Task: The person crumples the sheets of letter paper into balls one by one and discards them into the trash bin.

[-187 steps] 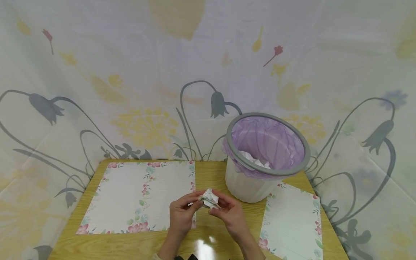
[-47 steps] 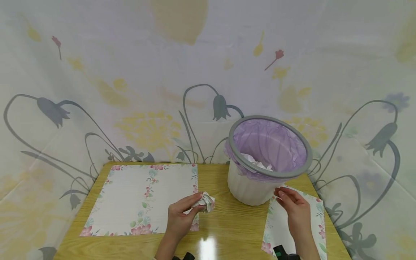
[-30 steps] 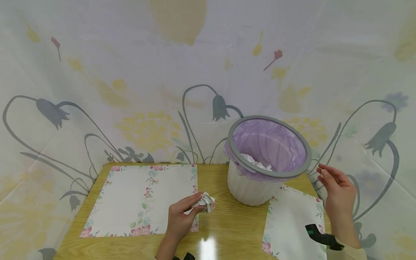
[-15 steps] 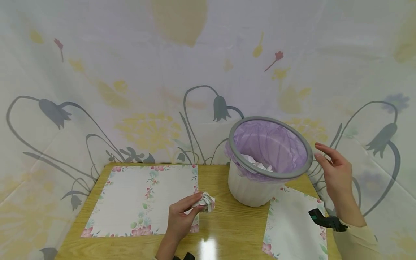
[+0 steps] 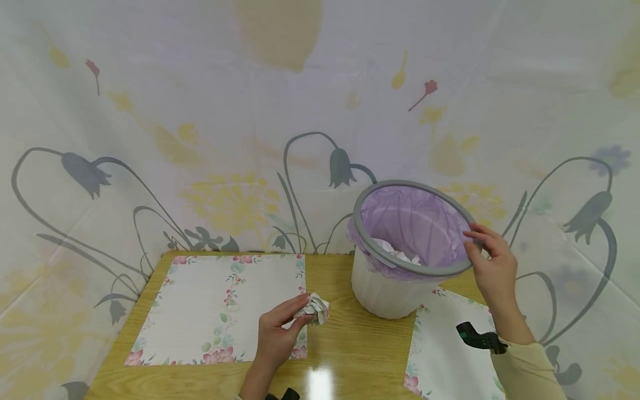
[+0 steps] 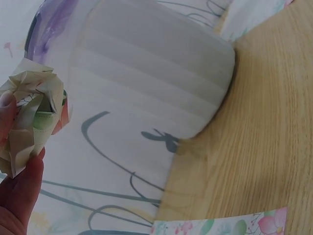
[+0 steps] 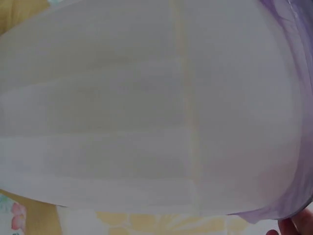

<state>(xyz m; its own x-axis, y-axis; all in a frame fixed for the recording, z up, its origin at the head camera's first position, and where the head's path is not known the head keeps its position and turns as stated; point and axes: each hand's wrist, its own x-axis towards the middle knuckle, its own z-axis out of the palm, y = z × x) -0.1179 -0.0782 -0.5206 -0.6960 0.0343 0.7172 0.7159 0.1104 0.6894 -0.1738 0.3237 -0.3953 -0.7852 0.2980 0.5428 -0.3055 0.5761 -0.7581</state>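
My left hand (image 5: 277, 336) pinches a crumpled ball of flower-printed paper (image 5: 318, 310) between thumb and fingers, above the table's middle. In the left wrist view the paper ball (image 6: 32, 117) shows its folds and green and red print. A white trash bin (image 5: 382, 291) with a grey rim (image 5: 361, 230) stands at the back right. My right hand (image 5: 496, 269) grips that rim at its right side, fingers hooked over it. Its fingertips (image 7: 288, 226) show at the rim's edge in the right wrist view. White crumpled paper (image 5: 392, 251) lies inside the purple liner (image 5: 412, 222).
White sheets with flower borders (image 5: 192, 303) lie on the left of the wooden table (image 5: 332, 344). Another bordered sheet (image 5: 447, 344) lies at the right, partly under my right forearm. A flower-printed cloth (image 5: 225, 111) hangs behind the table.
Earlier both hands held the paper ball; then the right hand let go and moved right, round past the bin, and has now come in to its rim. The left hand has stayed nearly still.
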